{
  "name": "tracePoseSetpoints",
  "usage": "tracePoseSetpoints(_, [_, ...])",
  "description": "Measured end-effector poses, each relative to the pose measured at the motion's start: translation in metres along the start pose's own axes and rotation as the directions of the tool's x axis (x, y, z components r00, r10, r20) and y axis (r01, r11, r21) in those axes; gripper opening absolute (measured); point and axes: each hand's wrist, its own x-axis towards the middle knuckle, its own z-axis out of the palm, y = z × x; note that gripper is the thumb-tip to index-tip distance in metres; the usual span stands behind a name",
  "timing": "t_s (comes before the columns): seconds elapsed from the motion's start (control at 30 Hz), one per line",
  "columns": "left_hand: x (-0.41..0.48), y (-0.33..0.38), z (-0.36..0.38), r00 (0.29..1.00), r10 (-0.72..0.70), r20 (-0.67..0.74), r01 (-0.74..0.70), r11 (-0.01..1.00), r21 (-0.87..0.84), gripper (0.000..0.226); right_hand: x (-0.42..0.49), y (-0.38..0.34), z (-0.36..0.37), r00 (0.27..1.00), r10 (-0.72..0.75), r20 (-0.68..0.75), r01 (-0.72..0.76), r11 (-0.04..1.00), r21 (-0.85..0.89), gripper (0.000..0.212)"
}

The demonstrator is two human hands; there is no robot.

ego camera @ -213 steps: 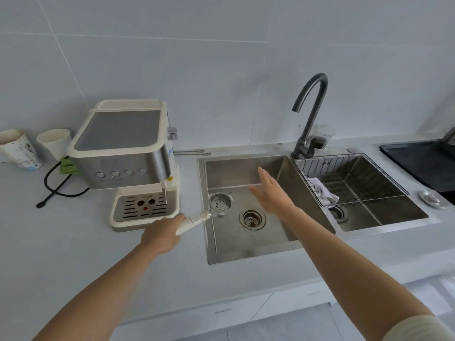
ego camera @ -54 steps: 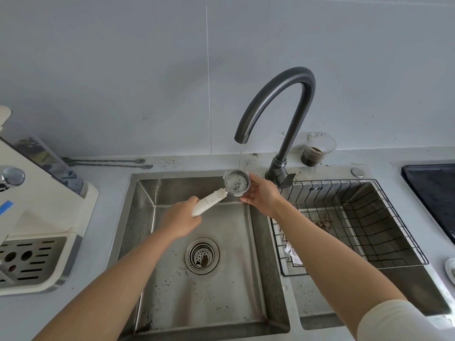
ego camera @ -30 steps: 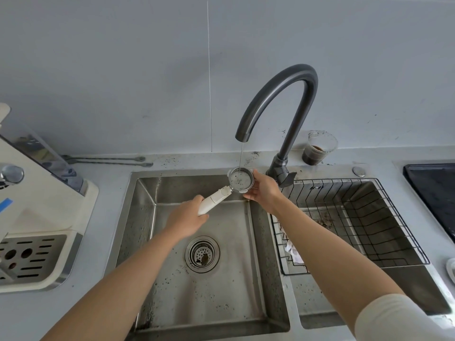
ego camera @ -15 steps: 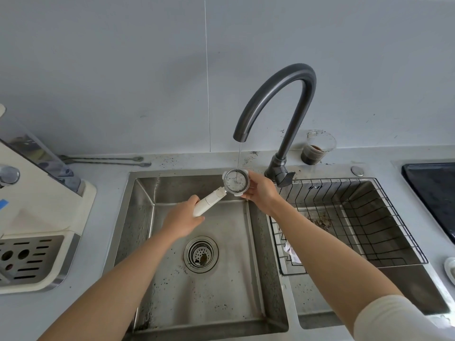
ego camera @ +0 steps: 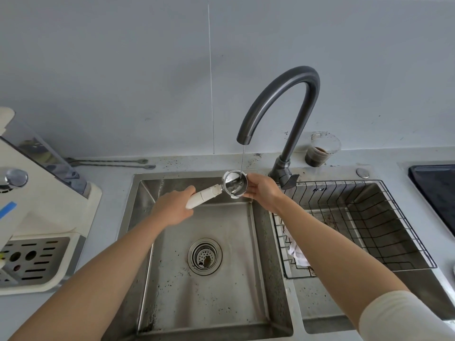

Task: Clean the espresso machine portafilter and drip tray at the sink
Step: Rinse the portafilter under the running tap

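Behind right hand, portafilter rim.

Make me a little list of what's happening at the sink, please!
left hand: holds portafilter handle
right hand: cups portafilter basket
tap: thin stream running into basket
sink: speckled with coffee grounds
drip tray: on the machine, not yet washed
cup: behind tap, dark liquid inside
rack: in right basin
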Motion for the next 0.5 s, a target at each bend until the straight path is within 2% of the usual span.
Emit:
tracePoseSetpoints(0.17, [0.002, -0.005, -0.012, 0.984, -0.009, -0.177, 0.023, 0.997, 0.08, 0.033, 0.0, -0.013, -0.001, 0.996, -0.052, 0.072, 0.054, 0.998, -0.023, 0.035])
tracePoseSetpoints(0.33, [0.003, -0.005, -0.029, 0.916, 0.038, -0.398, 0.041, 0.981, 0.189, 0.028, 0.002, -0.025, -0.002, 0.994, -0.102, 0.049, 0.107, 0.987, -0.119, 0.037])
tracePoseSetpoints(0.5, [0.005, -0.004, -0.039, 0.822, 0.196, -0.535, 0.052, 0.91, 0.412, 0.056, 0.006, -0.029, -0.002, 0.989, -0.134, 0.068, 0.143, 0.977, -0.157, 0.04])
